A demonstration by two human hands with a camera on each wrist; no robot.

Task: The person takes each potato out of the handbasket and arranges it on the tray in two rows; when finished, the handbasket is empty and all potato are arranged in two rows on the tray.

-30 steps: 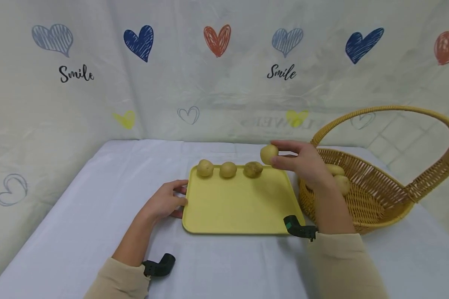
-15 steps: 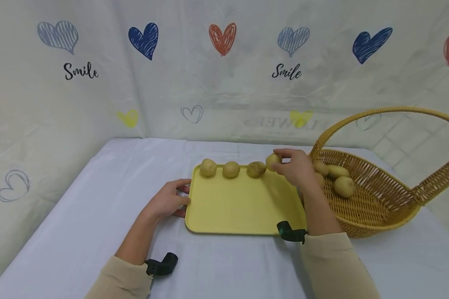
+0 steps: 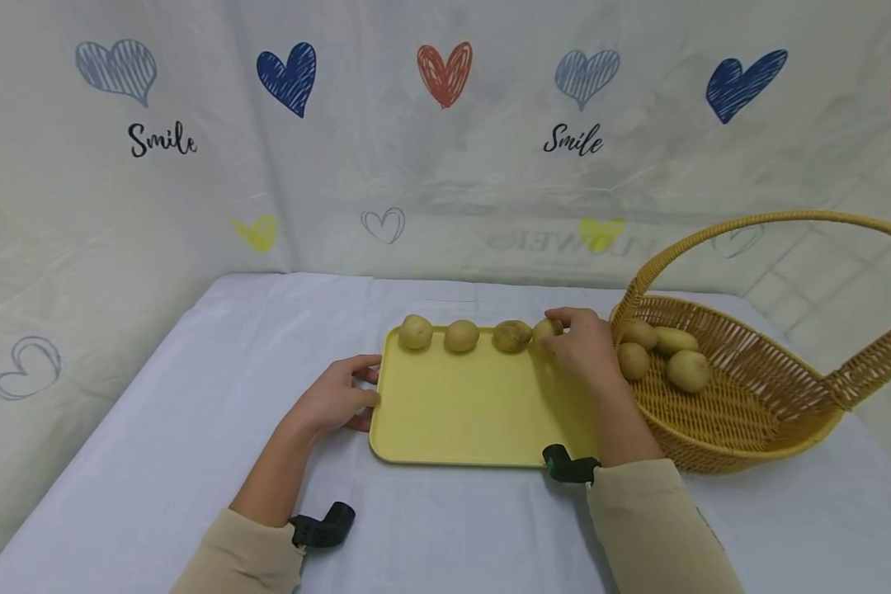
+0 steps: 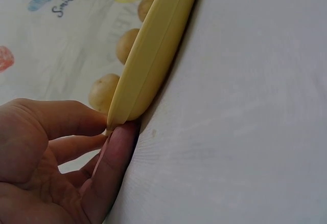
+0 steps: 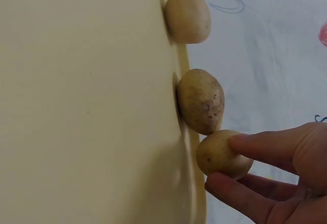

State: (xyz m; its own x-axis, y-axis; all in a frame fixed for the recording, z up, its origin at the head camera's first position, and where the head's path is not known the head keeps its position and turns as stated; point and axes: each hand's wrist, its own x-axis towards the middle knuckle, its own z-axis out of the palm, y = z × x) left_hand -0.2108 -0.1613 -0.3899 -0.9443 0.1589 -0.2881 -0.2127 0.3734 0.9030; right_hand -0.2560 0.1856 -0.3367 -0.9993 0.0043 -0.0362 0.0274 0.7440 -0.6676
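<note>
The flat yellow tray looks like smooth plastic. The round tan potatoes have dull skin. The brown woven basket looks bumpy. The white cloth looks soft and matt.

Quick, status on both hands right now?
Left hand: holding the edge of the yellow tray between thumb and fingers.
Right hand: closed, pinching a potato at the tray's far edge.

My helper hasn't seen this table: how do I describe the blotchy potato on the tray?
Find the yellow tray. The potato is third from the left along its far edge, next to the one in the right hand. Brown blotches set it apart from paler neighbours.
</note>
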